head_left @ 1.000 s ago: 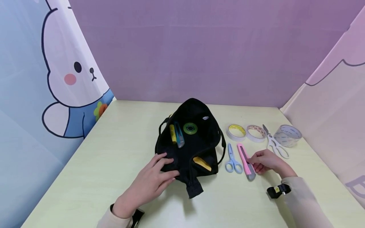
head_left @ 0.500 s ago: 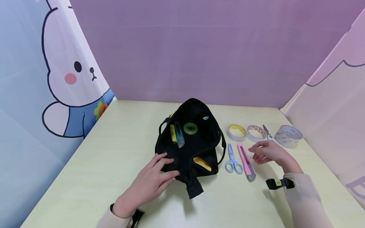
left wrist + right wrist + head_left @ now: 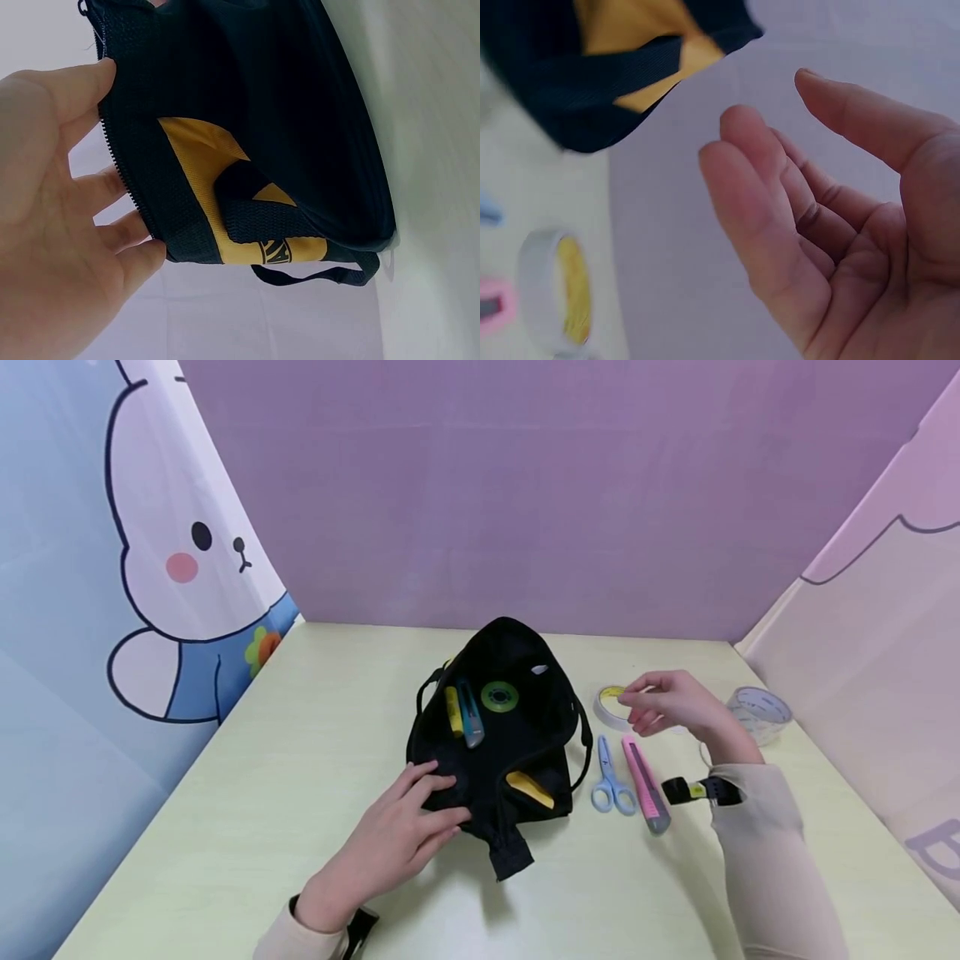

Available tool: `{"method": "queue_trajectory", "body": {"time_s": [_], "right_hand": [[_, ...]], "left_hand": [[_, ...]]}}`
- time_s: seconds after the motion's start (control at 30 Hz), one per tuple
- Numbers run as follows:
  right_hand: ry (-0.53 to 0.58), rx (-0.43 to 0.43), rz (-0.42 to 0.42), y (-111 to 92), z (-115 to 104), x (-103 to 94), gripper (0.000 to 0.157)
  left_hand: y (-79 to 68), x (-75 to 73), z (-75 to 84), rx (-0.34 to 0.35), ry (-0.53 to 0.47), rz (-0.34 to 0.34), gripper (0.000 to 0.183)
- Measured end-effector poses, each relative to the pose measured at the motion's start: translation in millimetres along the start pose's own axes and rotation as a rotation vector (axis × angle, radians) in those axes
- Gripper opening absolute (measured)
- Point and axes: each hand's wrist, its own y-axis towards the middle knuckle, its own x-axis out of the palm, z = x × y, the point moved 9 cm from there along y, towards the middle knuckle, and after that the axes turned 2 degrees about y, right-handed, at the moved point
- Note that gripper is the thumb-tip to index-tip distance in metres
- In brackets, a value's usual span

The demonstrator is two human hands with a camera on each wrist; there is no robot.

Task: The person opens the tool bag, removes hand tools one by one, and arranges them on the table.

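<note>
A black cloth bag (image 3: 471, 768) with a zip edge and yellow patches lies with its mouth spread wide. My left hand (image 3: 397, 831) holds the near rim, thumb and fingers along the zip (image 3: 124, 172). Inside are a teal utility knife (image 3: 471, 714), a yellow stick-shaped item (image 3: 453, 712) and a small green roll (image 3: 500, 697). My right hand (image 3: 678, 706) hovers right of the bag with thumb and fingers apart, holding nothing. Below its fingertips sits a tape roll with a yellow core (image 3: 602, 714). Nearer lie light-blue scissors (image 3: 606, 768) and a pink utility knife (image 3: 645, 785).
A wide clear tape roll (image 3: 761, 718) stands at the right, beyond the right wrist. Another tape roll and white scissors are mostly hidden by the right hand and forearm. A purple cloth wall (image 3: 510, 527) closes off the back of the pale table (image 3: 300, 760).
My right hand has left the side of the pink utility knife, rising and moving toward the back, over the tape rolls. The left hand and bag stay put.
</note>
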Motion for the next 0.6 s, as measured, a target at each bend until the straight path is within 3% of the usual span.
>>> {"method": "queue_trajectory", "body": {"time_s": [0.3,0.6], "right_hand": [[-0.006,-0.066,-0.003,19.7,-53.3,14.1,0.032],[0.034,-0.11,-0.035,43.7,-85.0,37.0,0.03]], "left_hand": [[0.0,0.5,-0.5,-0.008,0.001,-0.001,0.05],[0.3,0.3,0.6,-0.005,0.001,-0.004,0.049]]}}
